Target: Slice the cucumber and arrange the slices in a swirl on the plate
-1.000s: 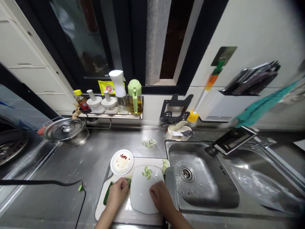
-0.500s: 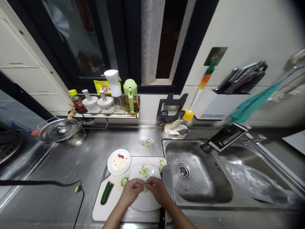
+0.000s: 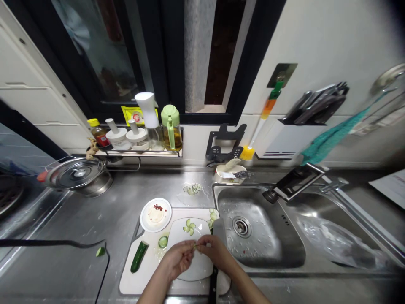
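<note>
My left hand (image 3: 179, 258) and my right hand (image 3: 216, 252) meet above a white square plate (image 3: 193, 273), fingertips pinched together on a small cucumber slice (image 3: 195, 246), mostly covered by the fingers. Beyond them on the plate, several cucumber pieces (image 3: 189, 228) form a pinwheel. The plate rests on a pale cutting board (image 3: 126, 283). A cut length of cucumber (image 3: 139, 256) and a thick slice (image 3: 163, 242) lie on the board at left. Beside my right hand lies a knife, its black handle (image 3: 214, 282) toward me. More slices (image 3: 212, 216) sit at the board's upper right.
A small round plate (image 3: 144, 222) with red bits stands at the board's back left. Slices (image 3: 192, 189) lie on the steel counter behind. The sink (image 3: 262, 223) is at right, a lidded pot (image 3: 95, 185) at far left. A cucumber end (image 3: 100, 251) lies by a black cord.
The cucumber slice, hanging visibly below my fingertips before, is now mostly hidden between them. My left hand has turned its palm more upward. The view has shifted slightly.
</note>
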The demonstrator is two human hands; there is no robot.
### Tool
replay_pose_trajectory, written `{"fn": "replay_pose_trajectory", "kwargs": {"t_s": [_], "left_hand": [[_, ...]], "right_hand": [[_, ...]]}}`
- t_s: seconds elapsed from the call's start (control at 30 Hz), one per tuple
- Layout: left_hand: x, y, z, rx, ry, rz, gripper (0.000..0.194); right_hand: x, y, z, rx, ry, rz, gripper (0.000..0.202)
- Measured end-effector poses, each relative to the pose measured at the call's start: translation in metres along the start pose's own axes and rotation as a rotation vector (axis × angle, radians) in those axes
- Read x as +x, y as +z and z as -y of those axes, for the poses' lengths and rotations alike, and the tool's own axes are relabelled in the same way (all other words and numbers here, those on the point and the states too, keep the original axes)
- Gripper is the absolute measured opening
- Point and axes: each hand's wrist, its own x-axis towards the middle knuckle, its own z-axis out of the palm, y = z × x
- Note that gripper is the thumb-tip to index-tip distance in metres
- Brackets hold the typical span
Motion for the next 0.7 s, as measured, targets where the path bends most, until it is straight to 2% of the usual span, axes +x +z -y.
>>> {"fn": "replay_pose_trajectory", "kwargs": {"t_s": [0.1,0.2,0.4,0.5,0.6,0.7], "left_hand": [[0.004,0.0,0.001,0.064,0.069,-0.052,0.032],[0.01,0.0,0.005,0.212,0.162,-0.096,0.027],[0.021,0.007,0.013,0.68,0.418,-0.187,0.007],[0.022,0.014,0.015,0.947,0.535,-0.28,0.009],[0.022,0.021,0.017,1.109,0.593,-0.322,0.013],[0.021,0.026,0.019,1.197,0.588,-0.331,0.014]], "right_hand": [[0.0,-0.007,-0.006,-0.044,0.025,0.019,0.015],[0.003,-0.014,-0.012,-0.114,0.054,0.036,0.015],[0.013,-0.025,-0.019,-0.374,0.112,0.018,0.011],[0.016,-0.029,-0.016,-0.543,0.119,-0.006,0.01],[0.016,-0.03,-0.009,-0.692,0.103,-0.008,0.01],[0.016,-0.028,-0.002,-0.802,0.091,0.002,0.013]]}}
